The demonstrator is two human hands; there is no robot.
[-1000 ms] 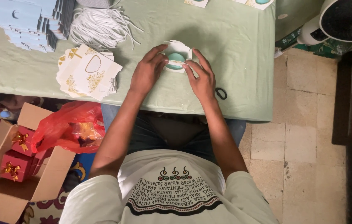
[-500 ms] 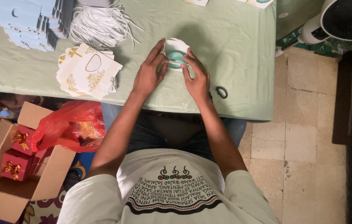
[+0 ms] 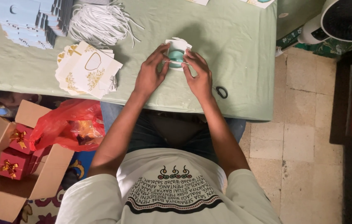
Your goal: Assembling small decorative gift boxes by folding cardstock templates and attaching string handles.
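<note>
Both my left hand [image 3: 150, 75] and right hand [image 3: 199, 76] pinch the small white card [image 3: 176, 56] with the teal oval, steadying it against the green tablecloth [image 3: 225, 37] while my fingertips work its centre.

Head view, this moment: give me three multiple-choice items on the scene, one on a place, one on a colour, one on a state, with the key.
1. Where does the small black ring lie?
A. on the green tablecloth, just beside the right hand
B. inside the cardboard box
C. on the floor tiles

2. What colour is the plastic bag beside the person's leg?
A. blue
B. red
C. white

3. What are the hands doing with the white and teal paper piece?
A. both lie flat on the cloth, away from it
B. only one touches it
C. both grip it from either side

Key: 1 A, the ring sits on the cloth close to the right hand. 2 B, the bag is red, next to the cardboard box. 3 C, the left hand and the right hand pinch it between their fingertips.
</note>
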